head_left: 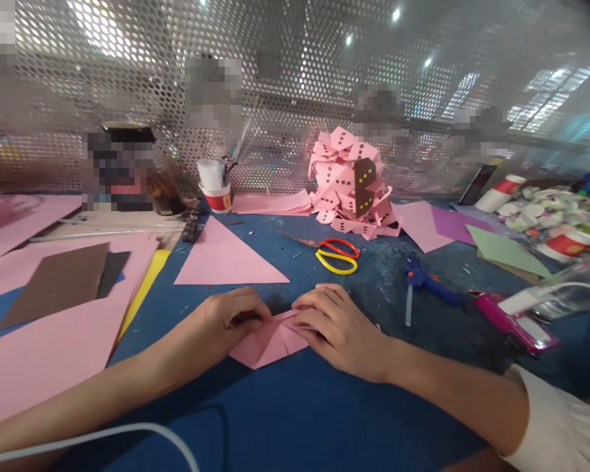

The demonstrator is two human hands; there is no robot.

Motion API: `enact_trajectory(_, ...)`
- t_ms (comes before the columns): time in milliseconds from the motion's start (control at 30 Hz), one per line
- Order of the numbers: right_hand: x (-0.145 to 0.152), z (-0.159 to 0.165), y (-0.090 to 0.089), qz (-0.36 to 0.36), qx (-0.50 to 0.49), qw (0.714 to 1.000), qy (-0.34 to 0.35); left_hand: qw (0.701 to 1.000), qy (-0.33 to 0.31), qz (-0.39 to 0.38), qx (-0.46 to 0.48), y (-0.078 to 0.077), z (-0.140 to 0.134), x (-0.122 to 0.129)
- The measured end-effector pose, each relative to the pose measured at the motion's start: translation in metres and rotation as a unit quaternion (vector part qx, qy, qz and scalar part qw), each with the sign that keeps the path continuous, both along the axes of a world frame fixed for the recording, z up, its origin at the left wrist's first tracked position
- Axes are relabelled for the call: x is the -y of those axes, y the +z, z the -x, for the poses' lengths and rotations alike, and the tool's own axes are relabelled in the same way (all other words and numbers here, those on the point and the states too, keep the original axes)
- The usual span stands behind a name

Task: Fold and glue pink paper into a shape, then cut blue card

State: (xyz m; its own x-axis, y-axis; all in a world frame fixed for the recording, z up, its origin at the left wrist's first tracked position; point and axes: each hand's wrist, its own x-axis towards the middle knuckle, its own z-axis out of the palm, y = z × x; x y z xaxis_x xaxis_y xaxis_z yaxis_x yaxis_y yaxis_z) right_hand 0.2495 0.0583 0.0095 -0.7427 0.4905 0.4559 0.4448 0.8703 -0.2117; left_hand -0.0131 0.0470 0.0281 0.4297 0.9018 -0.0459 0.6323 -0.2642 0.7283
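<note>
Well left of the scissors [319, 246], a brown sheet [54, 288] lies over pink paper. Closer on the scissors' left, you have a flat pink triangle [226, 259]. Nearer you than the scissors and to their left, your left hand [236, 320] is closed on the folded pink paper [263, 344], which rests on the blue table between you and the scissors. Directly your side of the scissors, your right hand [341, 331] holds the paper's other part with bent fingers; its palm hides how far the paper runs beneath. Right of the scissors lies a blue glue gun [423, 275].
</note>
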Motion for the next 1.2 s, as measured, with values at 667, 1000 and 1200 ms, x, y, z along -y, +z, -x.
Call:
enact_trajectory(667, 0.000, 0.001, 0.000, 0.020, 0.009, 1.000, 0.004, 0.989, -0.046, -0.132, -0.043, -0.015, 0.004, 0.002)
enact_trajectory(1000, 0.000, 0.001, -0.001, 0.009, 0.006, 1.000, 0.007, 0.995, -0.018, -0.071, -0.070, -0.010, 0.003, -0.001)
enact_trajectory(1200, -0.010, -0.008, 0.010, -0.041, 0.021, 0.999, -0.012, 0.993, -0.029, -0.084, -0.082, -0.014, 0.007, -0.001)
